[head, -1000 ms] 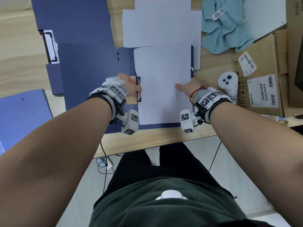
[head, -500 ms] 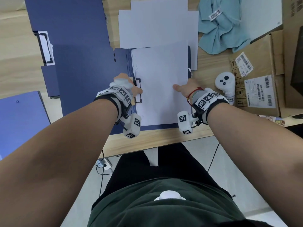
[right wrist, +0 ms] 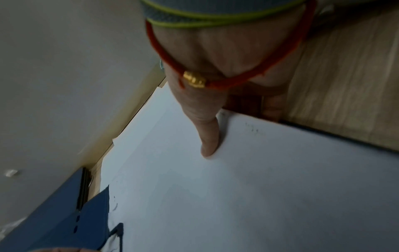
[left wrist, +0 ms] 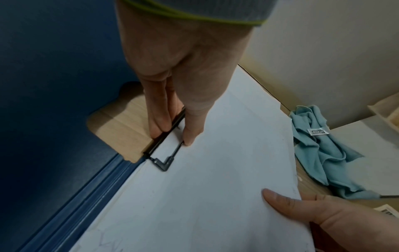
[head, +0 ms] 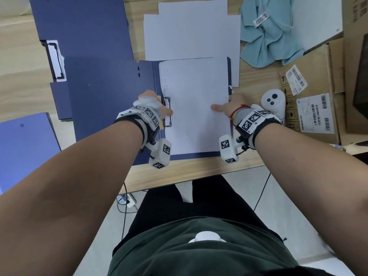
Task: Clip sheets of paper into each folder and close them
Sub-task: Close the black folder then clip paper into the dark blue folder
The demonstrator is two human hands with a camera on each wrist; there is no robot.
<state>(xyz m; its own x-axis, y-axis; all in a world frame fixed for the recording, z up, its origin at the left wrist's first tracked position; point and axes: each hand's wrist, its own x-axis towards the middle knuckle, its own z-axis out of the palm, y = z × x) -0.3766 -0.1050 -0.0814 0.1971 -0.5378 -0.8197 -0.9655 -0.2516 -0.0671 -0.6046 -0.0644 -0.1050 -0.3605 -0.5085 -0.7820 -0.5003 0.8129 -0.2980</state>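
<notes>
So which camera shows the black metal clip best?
The left wrist view: the black wire clip is close up, lying on the white paper sheet, pinched by the left hand. The head view shows it small, partly hidden by that hand. The right wrist view shows only a blurry corner.

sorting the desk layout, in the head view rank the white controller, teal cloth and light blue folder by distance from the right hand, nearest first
From the right hand:
1. White controller, just to its right.
2. Teal cloth, farther back on the desk, to the right.
3. Light blue folder, far left, beyond the left arm.
</notes>
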